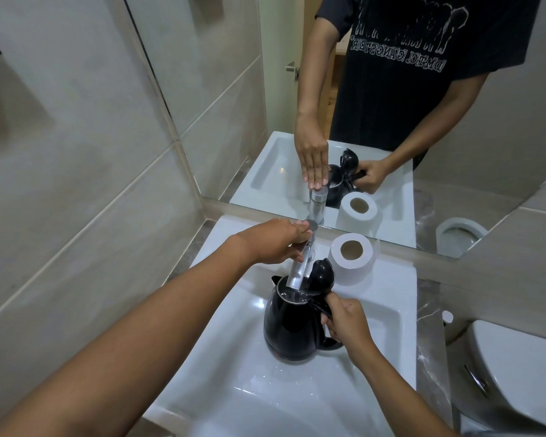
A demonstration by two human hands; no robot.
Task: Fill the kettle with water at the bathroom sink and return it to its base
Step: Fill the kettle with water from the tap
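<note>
A black kettle stands upright in the white sink, its lid flipped open. My right hand grips the kettle's handle on its right side. The chrome tap slants down, its spout ending just over the kettle's open mouth. My left hand rests flat on the tap's round top, fingers stretched over it. Whether water is running cannot be told. The kettle's base is out of sight.
A toilet paper roll stands on the sink's back ledge, right beside the open lid. A mirror behind reflects the person and the sink. A toilet tank sits to the right, a tiled wall to the left.
</note>
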